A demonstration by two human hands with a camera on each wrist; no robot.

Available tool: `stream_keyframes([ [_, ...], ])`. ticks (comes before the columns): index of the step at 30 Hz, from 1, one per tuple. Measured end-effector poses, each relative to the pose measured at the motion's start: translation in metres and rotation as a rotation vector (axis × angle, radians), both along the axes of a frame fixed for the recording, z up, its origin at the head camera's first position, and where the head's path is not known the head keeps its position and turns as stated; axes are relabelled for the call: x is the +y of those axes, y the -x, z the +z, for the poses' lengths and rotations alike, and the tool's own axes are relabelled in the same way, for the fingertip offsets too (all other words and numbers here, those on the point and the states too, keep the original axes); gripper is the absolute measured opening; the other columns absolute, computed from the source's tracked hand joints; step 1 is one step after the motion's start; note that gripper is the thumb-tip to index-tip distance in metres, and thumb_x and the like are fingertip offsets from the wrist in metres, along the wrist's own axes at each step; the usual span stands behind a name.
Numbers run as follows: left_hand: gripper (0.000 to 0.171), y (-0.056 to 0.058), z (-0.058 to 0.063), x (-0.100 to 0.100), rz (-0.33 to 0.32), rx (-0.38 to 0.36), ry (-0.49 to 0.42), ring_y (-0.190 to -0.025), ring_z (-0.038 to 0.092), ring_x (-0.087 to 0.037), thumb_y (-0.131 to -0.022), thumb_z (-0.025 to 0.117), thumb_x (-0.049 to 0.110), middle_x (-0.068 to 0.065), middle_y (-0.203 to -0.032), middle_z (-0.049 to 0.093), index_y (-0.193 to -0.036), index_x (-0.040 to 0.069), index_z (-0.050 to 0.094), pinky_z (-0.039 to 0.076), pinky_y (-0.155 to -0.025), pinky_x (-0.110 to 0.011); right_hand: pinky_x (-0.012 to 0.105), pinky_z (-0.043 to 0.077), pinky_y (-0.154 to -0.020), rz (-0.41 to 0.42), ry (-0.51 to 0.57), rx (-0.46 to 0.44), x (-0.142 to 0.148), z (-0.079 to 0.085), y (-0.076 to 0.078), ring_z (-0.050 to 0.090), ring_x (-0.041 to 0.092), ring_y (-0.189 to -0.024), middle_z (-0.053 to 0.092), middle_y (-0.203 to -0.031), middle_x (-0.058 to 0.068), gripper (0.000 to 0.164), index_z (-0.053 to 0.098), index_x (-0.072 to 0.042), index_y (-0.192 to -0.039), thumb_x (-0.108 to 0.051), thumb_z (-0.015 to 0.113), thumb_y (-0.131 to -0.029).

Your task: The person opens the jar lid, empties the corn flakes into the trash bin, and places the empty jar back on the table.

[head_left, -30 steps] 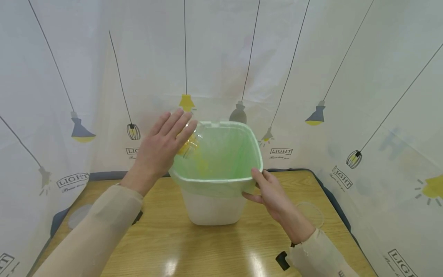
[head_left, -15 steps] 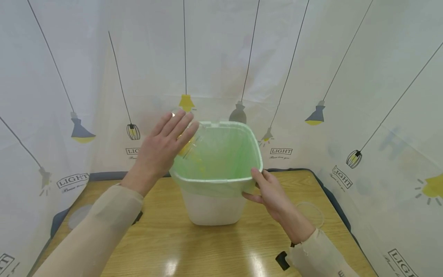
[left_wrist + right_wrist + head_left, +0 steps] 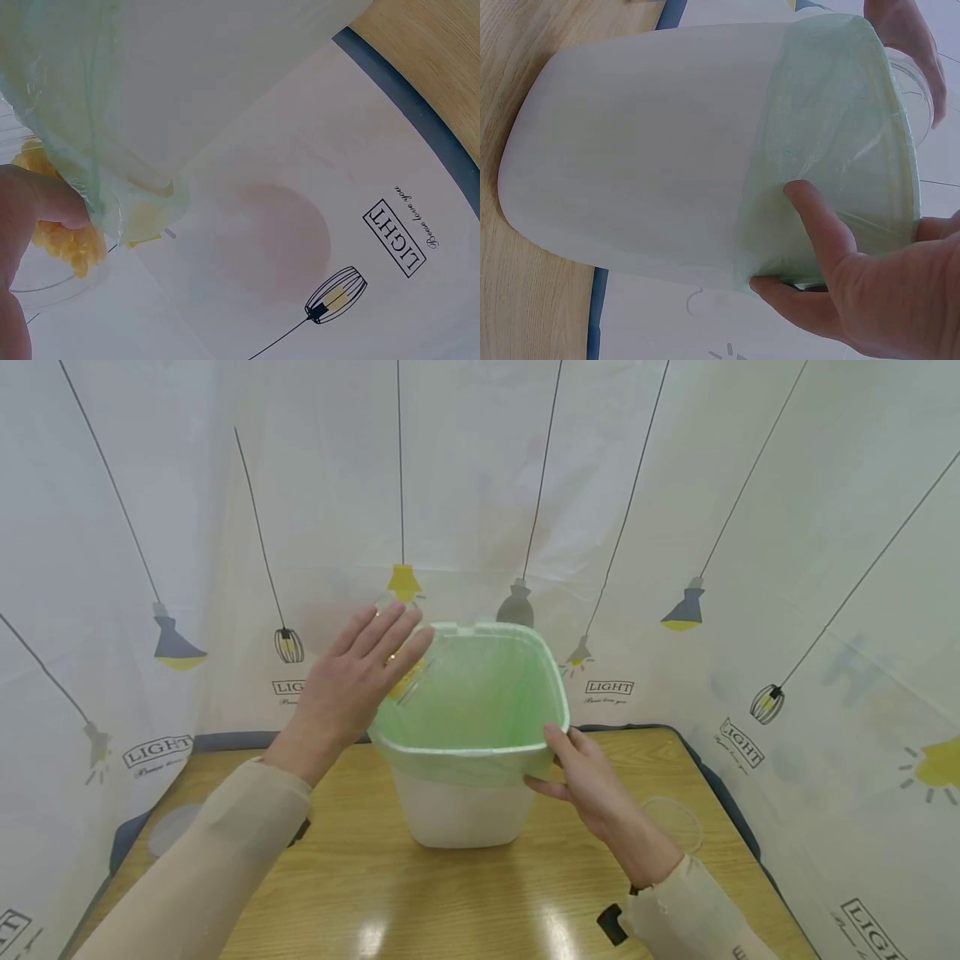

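In the head view, my left hand [image 3: 351,681] holds a clear round container [image 3: 913,90] tipped at the left rim of a bin. Yellow pieces [image 3: 71,246] are inside it, too blurred to name. The left wrist view shows my thumb on the near side; the back of the hand hides much of the container from above. The white bin [image 3: 465,814] stands upright, lined with a pale green bag [image 3: 472,767] folded over its rim. My right hand [image 3: 592,781] grips the bin's right front corner through the bag, with fingers on both sides of the rim.
The bin stands on a wooden table [image 3: 360,877]. Round translucent discs lie at its left [image 3: 172,829] and right [image 3: 675,823], one partly behind my left sleeve. A white sheet printed with lamps [image 3: 465,485] hangs around the table's back and sides.
Yellow pieces were dropping from the container into the bin earlier; none are seen falling now. My left hand has shifted slightly right with the container. My right hand has stayed put.
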State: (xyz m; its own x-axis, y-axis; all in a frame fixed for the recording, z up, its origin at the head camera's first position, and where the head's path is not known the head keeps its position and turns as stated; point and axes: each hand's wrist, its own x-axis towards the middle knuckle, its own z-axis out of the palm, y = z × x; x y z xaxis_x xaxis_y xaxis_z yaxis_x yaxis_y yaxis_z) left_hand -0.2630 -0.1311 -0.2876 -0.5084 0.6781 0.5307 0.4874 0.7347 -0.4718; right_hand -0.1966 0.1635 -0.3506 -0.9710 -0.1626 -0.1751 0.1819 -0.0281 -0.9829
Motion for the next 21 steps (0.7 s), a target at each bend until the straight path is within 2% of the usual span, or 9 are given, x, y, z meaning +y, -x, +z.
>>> stream_keyframes([
  [13, 0.089, -0.0006, -0.0010, 0.0003, 0.038, 0.020, 0.074, -0.150, 0.021, -0.025, -0.077, 0.064, -0.017, -0.008, -0.160, 0.030, -0.151, 0.015, 0.026, 0.004, -0.127, -0.038, 0.044, 0.052, -0.098, 0.004, 0.000, 0.002, -0.0001, 0.0008, -0.0004, 0.036, 0.036, -0.141, 0.039, -0.146, 0.017, 0.055, 0.029, -0.004, -0.148, -0.037, 0.035, -0.106],
  [21, 0.090, -0.0020, -0.0004, 0.0004, 0.035, 0.029, 0.066, -0.150, 0.021, -0.025, -0.076, 0.066, -0.016, -0.008, -0.159, 0.030, -0.151, 0.016, 0.027, 0.004, -0.127, -0.037, 0.044, 0.052, -0.099, 0.013, -0.003, 0.007, 0.0001, 0.0006, -0.0006, 0.036, 0.036, -0.142, 0.039, -0.147, 0.016, 0.054, 0.030, -0.004, -0.148, -0.037, 0.035, -0.106],
])
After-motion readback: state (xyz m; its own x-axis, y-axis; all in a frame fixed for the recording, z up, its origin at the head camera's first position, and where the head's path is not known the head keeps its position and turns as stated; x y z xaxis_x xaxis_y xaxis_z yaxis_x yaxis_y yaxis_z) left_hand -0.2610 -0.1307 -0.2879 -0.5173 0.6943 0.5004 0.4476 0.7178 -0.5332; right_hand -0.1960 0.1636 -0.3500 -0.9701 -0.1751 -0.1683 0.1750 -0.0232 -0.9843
